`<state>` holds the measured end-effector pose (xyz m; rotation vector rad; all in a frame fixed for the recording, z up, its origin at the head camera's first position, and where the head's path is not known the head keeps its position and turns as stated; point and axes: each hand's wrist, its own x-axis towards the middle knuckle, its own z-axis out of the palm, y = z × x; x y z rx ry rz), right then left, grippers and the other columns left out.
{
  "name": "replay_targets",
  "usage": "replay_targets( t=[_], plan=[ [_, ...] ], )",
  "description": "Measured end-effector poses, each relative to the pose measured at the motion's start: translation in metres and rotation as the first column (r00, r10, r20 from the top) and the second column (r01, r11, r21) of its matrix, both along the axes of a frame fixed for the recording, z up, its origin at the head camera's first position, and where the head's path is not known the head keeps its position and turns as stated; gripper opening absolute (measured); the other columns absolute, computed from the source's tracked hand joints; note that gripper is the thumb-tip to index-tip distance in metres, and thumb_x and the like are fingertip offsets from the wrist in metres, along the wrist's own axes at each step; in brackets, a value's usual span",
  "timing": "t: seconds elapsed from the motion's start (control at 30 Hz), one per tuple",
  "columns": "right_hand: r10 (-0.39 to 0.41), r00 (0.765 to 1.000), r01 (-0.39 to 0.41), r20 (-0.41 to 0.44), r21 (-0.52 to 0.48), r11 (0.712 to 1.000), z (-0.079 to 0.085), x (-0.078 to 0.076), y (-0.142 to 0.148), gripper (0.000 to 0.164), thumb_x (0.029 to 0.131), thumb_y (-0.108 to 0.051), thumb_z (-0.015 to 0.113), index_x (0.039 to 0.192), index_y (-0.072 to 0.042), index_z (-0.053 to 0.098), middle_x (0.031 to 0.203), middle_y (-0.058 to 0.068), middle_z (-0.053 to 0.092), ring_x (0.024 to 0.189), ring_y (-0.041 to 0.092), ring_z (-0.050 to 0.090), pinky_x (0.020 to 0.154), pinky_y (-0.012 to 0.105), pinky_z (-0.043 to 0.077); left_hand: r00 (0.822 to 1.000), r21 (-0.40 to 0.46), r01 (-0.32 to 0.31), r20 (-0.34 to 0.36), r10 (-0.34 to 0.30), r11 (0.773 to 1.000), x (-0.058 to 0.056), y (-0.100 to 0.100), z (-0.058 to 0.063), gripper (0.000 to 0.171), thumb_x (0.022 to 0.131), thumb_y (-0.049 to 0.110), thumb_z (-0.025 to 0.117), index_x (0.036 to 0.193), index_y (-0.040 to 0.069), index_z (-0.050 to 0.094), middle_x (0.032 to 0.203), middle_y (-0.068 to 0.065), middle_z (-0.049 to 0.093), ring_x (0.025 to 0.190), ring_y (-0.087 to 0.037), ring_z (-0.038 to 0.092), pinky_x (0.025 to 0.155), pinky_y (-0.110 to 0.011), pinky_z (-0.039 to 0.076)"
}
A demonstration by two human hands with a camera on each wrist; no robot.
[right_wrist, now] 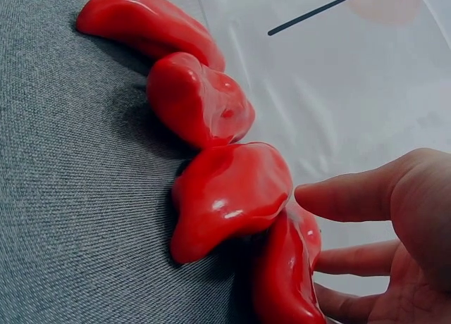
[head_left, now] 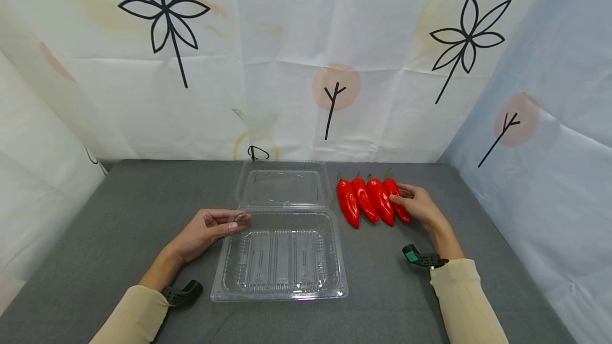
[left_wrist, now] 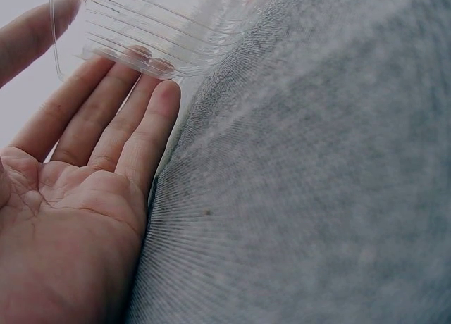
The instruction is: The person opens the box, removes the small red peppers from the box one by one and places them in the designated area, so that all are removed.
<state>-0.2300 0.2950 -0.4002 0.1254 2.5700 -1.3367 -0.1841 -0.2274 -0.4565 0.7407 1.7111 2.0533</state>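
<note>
A clear plastic clamshell container (head_left: 282, 293) lies on the grey cloth with its lid (head_left: 282, 164) folded back behind the base. My left hand (head_left: 210, 230) holds the base by its left rim near the hinge. In the left wrist view the thumb is at the rim and the long fingers (left_wrist: 106, 116) reach to the ribbed side wall. To the right of the container several glossy red peppers (head_left: 348, 203) lie side by side, stems away from me. My right hand (head_left: 418, 206) grips the rightmost pepper (right_wrist: 289, 275), thumb on its left, fingers on its right.
Grey cloth (head_left: 382, 291) covers the table. Behind it hangs a white curtain (head_left: 282, 84) with printed leaves, and pale curtains close off both sides. A thin black loop (head_left: 258, 153) shows at the back edge, behind the lid. Each wrist wears a black strap (head_left: 184, 293).
</note>
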Motion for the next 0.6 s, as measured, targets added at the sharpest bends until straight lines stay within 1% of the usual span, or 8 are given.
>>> replay_targets(
  t=[0.2, 0.33, 0.47, 0.53, 0.6],
  plan=[
    [-0.005, 1.0, 0.005, -0.009, 0.012, 1.0, 0.001, 0.0, 0.002, 0.068, 0.103, -0.023, 0.057, 0.155, 0.009, 0.027, 0.155, 0.035, 0.033, 0.141, 0.048, 0.034, 0.113, 0.06, 0.035, 1.0, -0.012, -0.006, -0.008, 0.006, 1.0, 0.0, 0.001, 0.001, 0.039, 0.101, -0.006, 0.054, 0.139, -0.016, 0.05, 0.138, -0.019, 0.061, 0.13, -0.023, 0.058, 0.105, -0.031, 0.048],
    [-0.019, 0.999, 0.02, -0.048, 0.029, 0.999, 0.004, 0.001, 0.002, 0.067, 0.103, -0.022, 0.057, 0.155, 0.009, 0.028, 0.152, 0.035, 0.036, 0.139, 0.048, 0.037, 0.112, 0.059, 0.037, 1.0, -0.014, -0.003, 0.0, 0.003, 1.0, 0.0, 0.0, 0.0, 0.04, 0.102, -0.005, 0.053, 0.14, -0.016, 0.049, 0.139, -0.02, 0.06, 0.131, -0.023, 0.057, 0.106, -0.031, 0.048],
    [-0.024, 0.99, 0.036, -0.138, 0.09, 0.995, 0.009, 0.004, -0.002, 0.066, 0.103, -0.022, 0.057, 0.154, 0.01, 0.029, 0.148, 0.035, 0.04, 0.135, 0.049, 0.041, 0.109, 0.06, 0.04, 1.0, 0.005, -0.001, 0.025, 0.001, 1.0, 0.0, -0.002, 0.004, 0.041, 0.103, -0.004, 0.051, 0.142, -0.018, 0.045, 0.14, -0.022, 0.059, 0.131, -0.024, 0.056, 0.106, -0.033, 0.048],
    [-0.015, 0.98, 0.044, -0.198, 0.142, 0.989, 0.013, 0.005, -0.005, 0.065, 0.103, -0.022, 0.057, 0.153, 0.01, 0.031, 0.146, 0.034, 0.042, 0.133, 0.049, 0.042, 0.107, 0.061, 0.041, 0.999, 0.003, -0.027, 0.036, 0.027, 1.0, 0.0, -0.004, 0.007, 0.042, 0.104, -0.003, 0.051, 0.142, -0.019, 0.043, 0.138, -0.019, 0.061, 0.13, -0.022, 0.058, 0.105, -0.032, 0.049],
    [-0.001, 0.966, 0.052, -0.257, 0.193, 0.98, 0.017, 0.008, -0.009, 0.064, 0.103, -0.023, 0.058, 0.152, 0.009, 0.034, 0.145, 0.033, 0.044, 0.132, 0.049, 0.042, 0.106, 0.063, 0.04, 0.997, -0.021, -0.071, 0.029, 0.072, 0.997, -0.001, -0.008, 0.011, 0.042, 0.104, -0.001, 0.051, 0.141, -0.02, 0.043, 0.136, -0.017, 0.063, 0.127, -0.019, 0.06, 0.103, -0.03, 0.05]
  ],
)
